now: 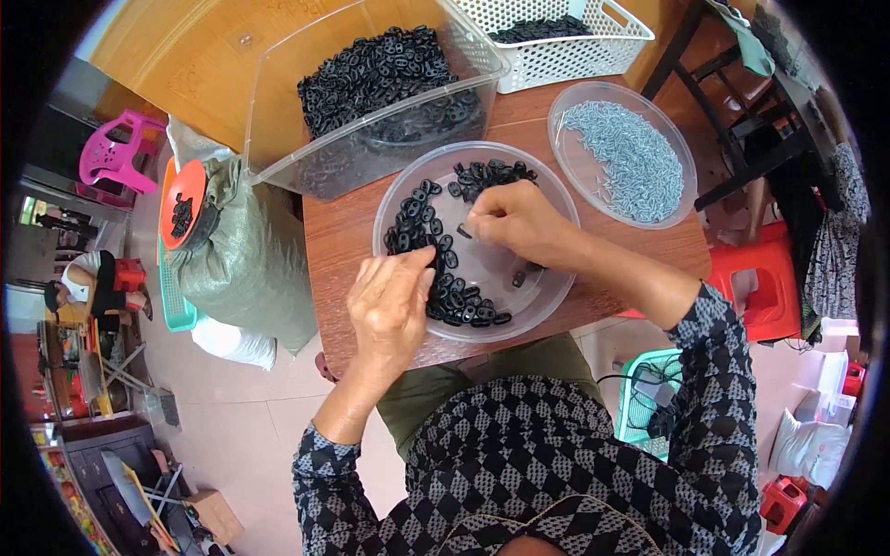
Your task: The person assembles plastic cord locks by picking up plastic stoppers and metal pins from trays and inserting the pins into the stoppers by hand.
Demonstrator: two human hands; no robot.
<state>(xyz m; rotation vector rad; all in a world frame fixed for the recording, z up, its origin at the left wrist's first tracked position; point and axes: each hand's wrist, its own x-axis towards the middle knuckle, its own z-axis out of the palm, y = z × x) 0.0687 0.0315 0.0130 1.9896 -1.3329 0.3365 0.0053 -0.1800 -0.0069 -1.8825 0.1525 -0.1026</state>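
Note:
A round clear plastic tub (547, 310) on the table holds many small black oval plastic pieces with holes (454, 298), heaped along its left and far sides. My left hand (389, 301) reaches over the tub's left rim, its fingers curled and pressed together among the pieces. What lies in its fingertips, if anything, is hidden. Above the middle of the tub, my right hand (519, 221) is closed in a pinch. A small dark plastic piece (464, 231) shows at its fingertips, tilted. Another dark piece (519, 278) lies below that hand.
Behind the tub stands a large clear bin (278, 139) of similar black pieces, beside a white perforated basket (528, 69). A round tray (559, 130) of silvery screws (635, 167) sits at the right. Left of the table are a stuffed sack (246, 259) and an orange dish (188, 181); red stools (769, 287) stand right.

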